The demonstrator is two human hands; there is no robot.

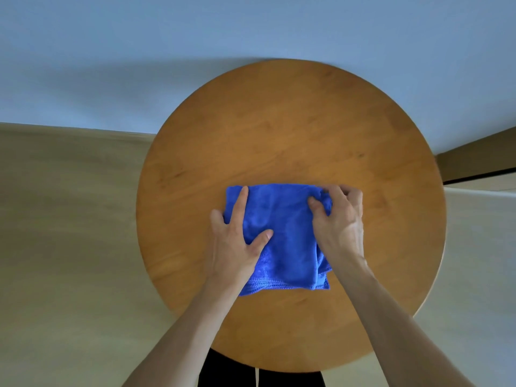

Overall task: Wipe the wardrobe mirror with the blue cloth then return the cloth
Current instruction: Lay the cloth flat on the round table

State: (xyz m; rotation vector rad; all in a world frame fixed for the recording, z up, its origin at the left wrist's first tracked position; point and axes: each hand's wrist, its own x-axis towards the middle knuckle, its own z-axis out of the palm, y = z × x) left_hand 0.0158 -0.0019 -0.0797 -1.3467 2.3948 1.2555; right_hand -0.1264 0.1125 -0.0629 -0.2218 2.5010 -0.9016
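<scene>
A folded blue cloth [282, 236] lies on the round wooden table [290, 129], just below its middle. My left hand [234, 241] lies on the cloth's left side; its index finger is straight along the left edge and its thumb presses the fabric. My right hand [339, 219] is at the cloth's upper right corner, with curled fingers and thumb pinching a bunch of the fabric. The wardrobe mirror is not in view.
A pale blue wall [167, 51] rises behind the table. Beige floor [64, 233] spreads to the left and right. A dark strip with a wooden edge [480, 163] runs at the far right. Dark trouser legs [231, 372] show below the table's near rim.
</scene>
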